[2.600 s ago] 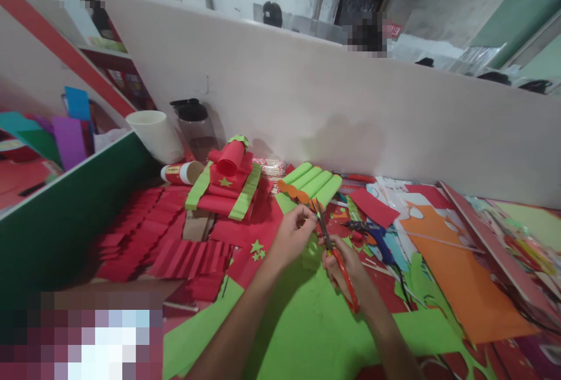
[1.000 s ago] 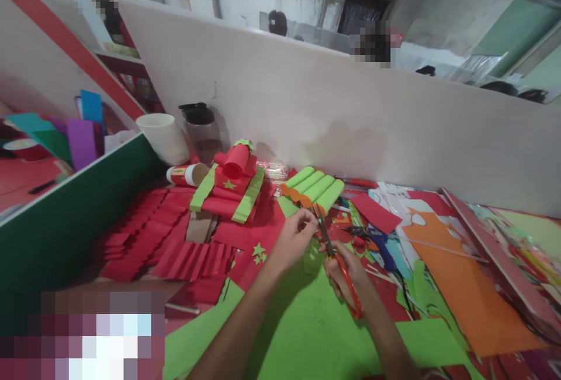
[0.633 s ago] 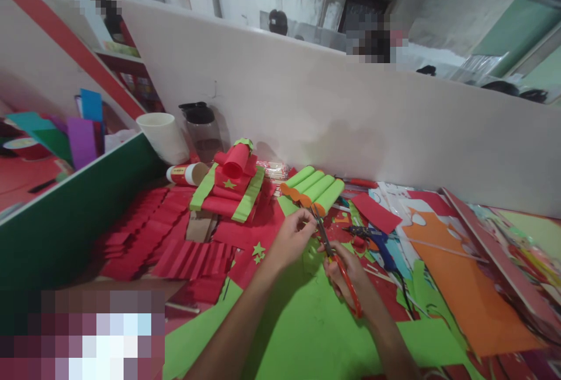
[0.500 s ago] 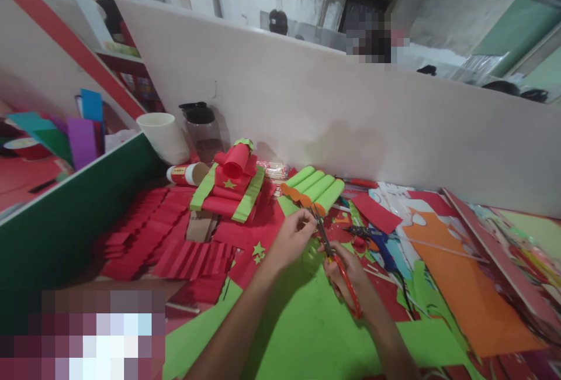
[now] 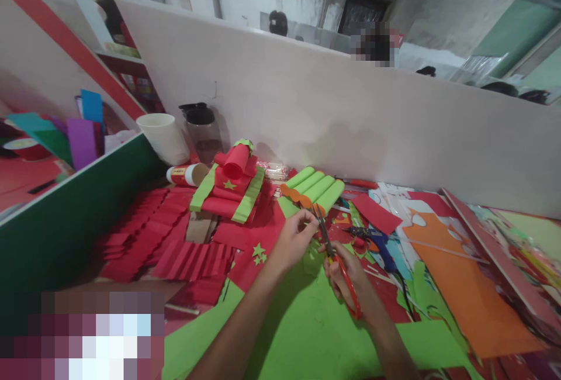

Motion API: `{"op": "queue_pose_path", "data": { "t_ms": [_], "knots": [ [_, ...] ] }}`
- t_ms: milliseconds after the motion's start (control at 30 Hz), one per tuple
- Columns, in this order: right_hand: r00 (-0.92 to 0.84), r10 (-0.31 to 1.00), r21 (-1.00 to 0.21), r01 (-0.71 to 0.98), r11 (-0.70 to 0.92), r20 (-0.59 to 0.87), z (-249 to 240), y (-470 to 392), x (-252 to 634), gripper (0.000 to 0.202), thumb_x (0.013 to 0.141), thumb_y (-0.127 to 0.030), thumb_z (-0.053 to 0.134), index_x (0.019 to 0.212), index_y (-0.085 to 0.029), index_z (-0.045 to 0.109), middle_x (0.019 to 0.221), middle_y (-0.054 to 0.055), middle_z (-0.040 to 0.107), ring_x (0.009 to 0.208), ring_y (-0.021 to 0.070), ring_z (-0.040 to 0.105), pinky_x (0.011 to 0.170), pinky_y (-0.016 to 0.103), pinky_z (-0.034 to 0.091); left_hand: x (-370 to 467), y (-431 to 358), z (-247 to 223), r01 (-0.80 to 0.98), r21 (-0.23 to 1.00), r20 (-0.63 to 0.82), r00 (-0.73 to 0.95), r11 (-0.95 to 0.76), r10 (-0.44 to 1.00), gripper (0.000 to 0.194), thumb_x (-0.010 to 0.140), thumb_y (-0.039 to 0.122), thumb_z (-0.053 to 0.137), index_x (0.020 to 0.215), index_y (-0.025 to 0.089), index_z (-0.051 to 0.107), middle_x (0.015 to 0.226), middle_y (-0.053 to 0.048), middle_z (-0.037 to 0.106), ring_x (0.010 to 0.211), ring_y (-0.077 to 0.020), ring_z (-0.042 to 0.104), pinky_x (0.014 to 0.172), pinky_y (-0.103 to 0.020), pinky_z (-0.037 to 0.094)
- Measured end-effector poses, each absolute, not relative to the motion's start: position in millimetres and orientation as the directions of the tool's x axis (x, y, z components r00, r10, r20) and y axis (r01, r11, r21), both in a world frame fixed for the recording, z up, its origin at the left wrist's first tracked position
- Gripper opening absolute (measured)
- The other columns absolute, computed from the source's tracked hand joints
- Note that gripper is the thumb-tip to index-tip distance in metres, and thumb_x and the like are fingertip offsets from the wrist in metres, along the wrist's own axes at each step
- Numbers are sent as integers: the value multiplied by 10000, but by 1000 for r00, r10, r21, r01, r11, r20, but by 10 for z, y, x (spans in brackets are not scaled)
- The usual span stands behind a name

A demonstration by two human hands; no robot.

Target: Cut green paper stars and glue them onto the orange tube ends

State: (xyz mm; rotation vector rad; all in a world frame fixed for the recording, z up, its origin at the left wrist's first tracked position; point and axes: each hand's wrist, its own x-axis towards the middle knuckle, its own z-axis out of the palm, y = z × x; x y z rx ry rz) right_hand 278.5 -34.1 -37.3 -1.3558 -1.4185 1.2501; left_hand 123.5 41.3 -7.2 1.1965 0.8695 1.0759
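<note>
My right hand is wrapped round the orange-red handles of a pair of scissors, whose blades point up and away from me, slightly apart at the tips. Close to the blades, my left hand has thumb and fingers pinched together; what they hold is too small to make out. Under both hands lies a large sheet of light green paper. Small green paper stars rest on red paper left of my wrist. Beyond the scissors are several green paper rolls with orange ends.
A red and green paper tank model stands at the back left, near pleated red paper, a white cup and a lidded bottle. On the right lie a blue glue gun and orange paper. A pale partition runs behind.
My left hand has shifted very slightly to the right, and the scissor blades have opened a little at the tips. The things on the table have not moved.
</note>
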Motion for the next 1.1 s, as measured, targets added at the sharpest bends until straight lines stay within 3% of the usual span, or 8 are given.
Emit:
{"op": "queue_pose_path", "data": {
  "t_ms": [367,1100],
  "knots": [
    [-114,988,-982,172,-84,-104,-453,-311,2832,598,799,-747,585,1043,-202,560,641,-59,466,380,56,359,341,184,314,1238,418,-86,-197,980,44,293,15,955,181,840,314,593,726,185,537,664,36,484,605,-101,446,579,-222,359],
    [-112,990,-973,223,-58,-85,-431,-315,2858,630,790,-771,572,1037,-191,564,590,-71,428,397,49,304,372,178,223,1209,483,-201,-169,985,45,357,18,933,205,853,356,584,775,172,538,664,31,493,586,-100,439,568,-235,329]
  ]
}}
